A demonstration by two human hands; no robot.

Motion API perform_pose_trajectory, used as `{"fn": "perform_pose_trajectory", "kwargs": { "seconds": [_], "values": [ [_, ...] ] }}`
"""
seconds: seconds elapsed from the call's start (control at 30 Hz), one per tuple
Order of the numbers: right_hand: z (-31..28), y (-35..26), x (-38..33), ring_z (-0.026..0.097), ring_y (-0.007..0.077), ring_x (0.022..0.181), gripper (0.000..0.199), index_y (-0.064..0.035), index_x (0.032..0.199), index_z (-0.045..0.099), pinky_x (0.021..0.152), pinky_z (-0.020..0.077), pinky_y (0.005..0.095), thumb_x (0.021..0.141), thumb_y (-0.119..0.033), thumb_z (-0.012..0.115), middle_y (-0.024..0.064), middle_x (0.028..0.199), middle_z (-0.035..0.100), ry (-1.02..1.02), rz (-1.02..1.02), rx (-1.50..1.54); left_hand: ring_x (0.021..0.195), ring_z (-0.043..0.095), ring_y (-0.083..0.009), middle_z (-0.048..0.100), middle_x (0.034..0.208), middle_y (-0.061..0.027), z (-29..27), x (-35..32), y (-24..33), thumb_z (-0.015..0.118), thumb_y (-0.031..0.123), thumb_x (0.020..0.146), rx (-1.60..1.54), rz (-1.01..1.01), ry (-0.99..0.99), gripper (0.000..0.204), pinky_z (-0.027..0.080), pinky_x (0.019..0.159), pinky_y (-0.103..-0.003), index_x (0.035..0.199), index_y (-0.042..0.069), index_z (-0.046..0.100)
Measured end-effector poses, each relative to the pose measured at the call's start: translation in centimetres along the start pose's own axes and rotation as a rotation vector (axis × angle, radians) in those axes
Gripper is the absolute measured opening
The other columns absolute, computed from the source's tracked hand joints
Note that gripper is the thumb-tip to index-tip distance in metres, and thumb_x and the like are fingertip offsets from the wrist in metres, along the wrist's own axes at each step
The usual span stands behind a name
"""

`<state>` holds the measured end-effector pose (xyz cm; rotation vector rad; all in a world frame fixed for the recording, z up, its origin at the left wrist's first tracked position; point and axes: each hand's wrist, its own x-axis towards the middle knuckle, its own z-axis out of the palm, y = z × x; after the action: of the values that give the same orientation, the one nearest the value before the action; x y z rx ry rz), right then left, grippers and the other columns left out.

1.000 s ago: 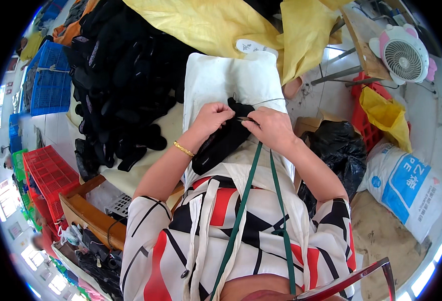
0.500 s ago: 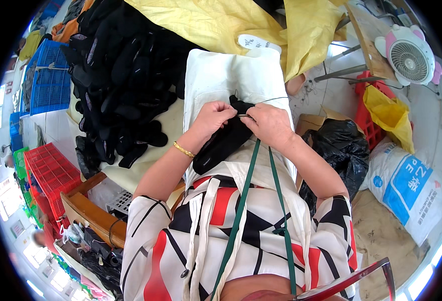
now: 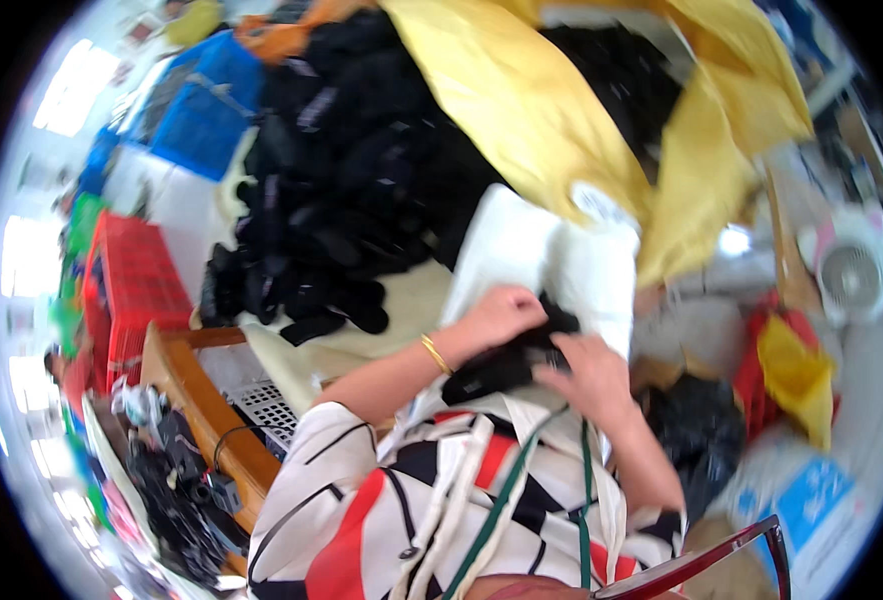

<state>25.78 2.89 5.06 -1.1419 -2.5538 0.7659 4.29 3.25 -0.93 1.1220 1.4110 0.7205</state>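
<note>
On my lap, over a white cloth point(image 3: 506, 240), lies a black sock point(image 3: 491, 370) of soft fabric. My left hand point(image 3: 501, 315) has its fingertips pinched together at the sock's upper end. A yellow bracelet circles that wrist. Beside the sock's right side, my right hand point(image 3: 596, 375) has its thumb and fingers apart; the picture is blurred there, and a small tool in it cannot be made out. Beyond my left arm a large pile of black socks point(image 3: 341, 200) spreads over a cream cloth point(image 3: 416, 295).
A yellow sheet point(image 3: 521, 90) drapes beyond my lap. At left stand a red crate point(image 3: 141, 275), a blue crate point(image 3: 206, 110) and a wooden drawer point(image 3: 186, 385). To the right are a black plastic bag point(image 3: 696, 430), a yellow bag point(image 3: 796, 380) and a white-and-pink fan point(image 3: 851, 270).
The view has swung, so my lap sits farther right and lower. My right hand has loosened from its pinch and drawn off the sock's upper end; my left hand stays pinched there.
</note>
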Motion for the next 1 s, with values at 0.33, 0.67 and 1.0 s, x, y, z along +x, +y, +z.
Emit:
{"fn": "perform_pose_trajectory", "kwargs": {
  "seconds": [0.33,0.67,1.0],
  "values": [
    [2.4,5.6,-0.3,0.061,0.0118,0.067,0.011,-0.0097,0.098,0.06,0.052,0.0474,0.0239,0.096,-0.019,0.064,0.0042,0.086,0.066,0.44,0.583,1.782,0.07,0.064,-0.0255,0.067,0.076,-0.0119,-0.8,-3.1,-0.2,0.07,0.023,0.078,0.397,0.181,-0.154,0.019,0.049,0.065,-0.037,0.078,0.003,0.069],
    [-4.0,13.7,-6.6,0.05,0.0105,0.071,0.014,-0.0083,0.095,0.059,0.058,0.0445,0.0224,0.1,-0.022,0.058,-0.0005,0.083,0.053,0.729,0.359,1.944,0.075,0.065,-0.0366,0.068,0.076,-0.0176,0.5,-4.2,-1.2,0.067,0.026,0.073,0.452,0.243,0.001,0.021,0.051,0.067,-0.046,0.072,0.005,0.069],
    [1.9,7.9,-2.0,0.056,0.0069,0.074,0.027,-0.0008,0.107,0.065,0.069,0.0479,0.024,0.099,-0.026,0.061,-0.0005,0.082,0.061,0.391,0.465,0.849,0.061,0.059,-0.0267,0.057,0.065,-0.0129,0.6,-5.3,0.8,0.073,0.021,0.079,0.388,0.166,-0.196,0.028,0.046,0.057,-0.035,0.095,0.001,0.06]
  ]
}}
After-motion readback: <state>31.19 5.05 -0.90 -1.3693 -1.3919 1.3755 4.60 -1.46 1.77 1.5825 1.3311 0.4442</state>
